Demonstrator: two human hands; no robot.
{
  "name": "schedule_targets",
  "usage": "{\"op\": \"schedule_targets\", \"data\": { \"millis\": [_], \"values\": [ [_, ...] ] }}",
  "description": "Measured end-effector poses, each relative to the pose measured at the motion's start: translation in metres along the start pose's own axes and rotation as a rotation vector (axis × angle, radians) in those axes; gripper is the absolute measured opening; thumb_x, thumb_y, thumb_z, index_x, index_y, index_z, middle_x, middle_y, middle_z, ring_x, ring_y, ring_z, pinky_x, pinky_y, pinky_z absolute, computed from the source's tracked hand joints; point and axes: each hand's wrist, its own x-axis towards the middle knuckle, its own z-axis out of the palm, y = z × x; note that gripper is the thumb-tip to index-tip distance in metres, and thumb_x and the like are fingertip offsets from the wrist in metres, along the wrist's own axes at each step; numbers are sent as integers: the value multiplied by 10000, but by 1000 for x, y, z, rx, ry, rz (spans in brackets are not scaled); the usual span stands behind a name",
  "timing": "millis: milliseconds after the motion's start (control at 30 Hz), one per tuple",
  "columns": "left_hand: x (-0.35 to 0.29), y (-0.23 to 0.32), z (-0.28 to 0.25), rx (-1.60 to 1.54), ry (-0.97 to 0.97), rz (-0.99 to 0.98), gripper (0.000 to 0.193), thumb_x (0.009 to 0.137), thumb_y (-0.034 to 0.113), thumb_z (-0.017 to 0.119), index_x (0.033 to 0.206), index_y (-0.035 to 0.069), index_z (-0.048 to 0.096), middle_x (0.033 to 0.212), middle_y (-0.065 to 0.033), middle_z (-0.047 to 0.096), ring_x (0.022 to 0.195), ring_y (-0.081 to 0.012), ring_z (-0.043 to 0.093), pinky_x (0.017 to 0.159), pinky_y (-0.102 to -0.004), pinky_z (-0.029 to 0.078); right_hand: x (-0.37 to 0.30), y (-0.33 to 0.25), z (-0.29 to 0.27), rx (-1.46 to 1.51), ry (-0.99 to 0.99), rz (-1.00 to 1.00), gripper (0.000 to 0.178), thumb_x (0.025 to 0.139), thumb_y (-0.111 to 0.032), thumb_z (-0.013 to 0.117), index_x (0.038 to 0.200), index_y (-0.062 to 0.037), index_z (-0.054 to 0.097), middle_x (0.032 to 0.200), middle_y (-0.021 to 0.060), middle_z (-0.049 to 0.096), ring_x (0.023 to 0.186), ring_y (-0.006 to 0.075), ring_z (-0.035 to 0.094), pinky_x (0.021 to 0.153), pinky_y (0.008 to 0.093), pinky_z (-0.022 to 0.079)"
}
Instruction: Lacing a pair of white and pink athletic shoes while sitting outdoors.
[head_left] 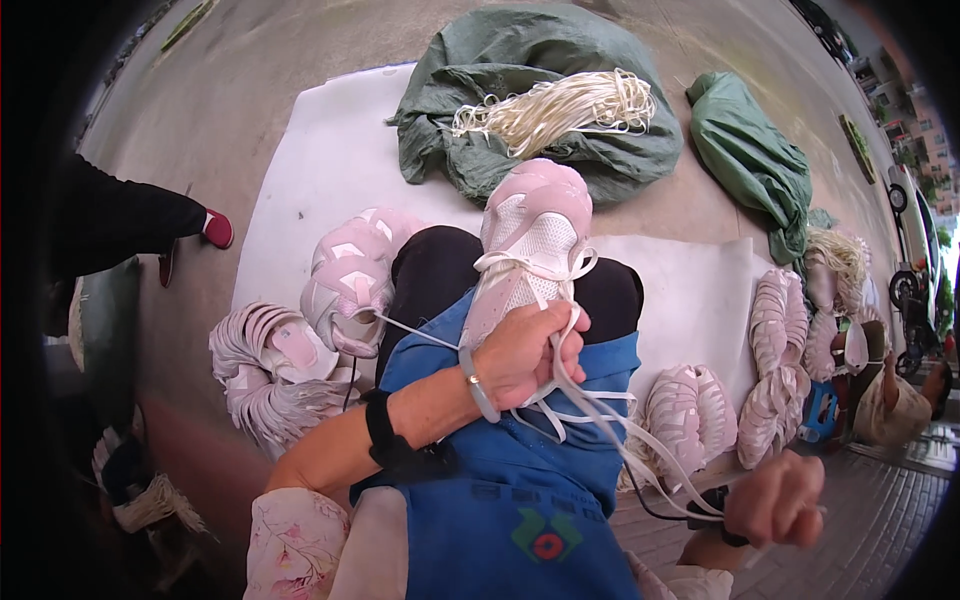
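A pink and white sneaker (pixel 537 225) rests on my lap, toe pointing away from me. White shoelaces (pixel 580 262) are threaded through its lower eyelets, with loose loops across the tongue. My left hand (pixel 530 352) lies over the shoe's near end, its fingers closed round the laces. Long lace ends (pixel 640 440) stretch from there to my right hand (pixel 775 500), which is held out at the lower right in a fist around them. The heel end of the sneaker is hidden under my left hand.
A green sack (pixel 530 50) carries a bundle of cream laces (pixel 575 108) ahead of me. Another green sack (pixel 750 150) lies further right. Stacked pink shoe uppers (pixel 285 375) sit at left, more uppers (pixel 690 410) at right. A person's red shoe (pixel 217 229) is at far left.
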Motion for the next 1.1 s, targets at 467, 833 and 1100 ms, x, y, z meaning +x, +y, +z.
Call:
{"op": "schedule_targets", "data": {
  "millis": [467,833,1100],
  "values": [
    [-73,-33,20,1409,-456,102,278,997,222,337,876,56,524,751,-149,564,667,-343,588,660,-408,466,46,103,32,78,66,1015,299,983,-293,457,1025,-28,588,698,-25,521,495,21,359,427,182,274],
    [-15,50,-20,1476,408,766,170,869,89,613,1006,-3,570,679,-67,565,553,-103,523,525,-245,433,46,130,28,-75,38,768,318,983,-274,461,947,-1,620,607,-55,476,526,18,394,459,197,313],
    [-1,55,-19,1563,415,742,167,863,82,623,994,-13,580,798,-79,597,550,-82,521,517,-225,431,46,135,25,-81,24,725,326,972,-267,454,905,-3,633,618,-27,512,568,43,449,516,211,364]
  ]
}}
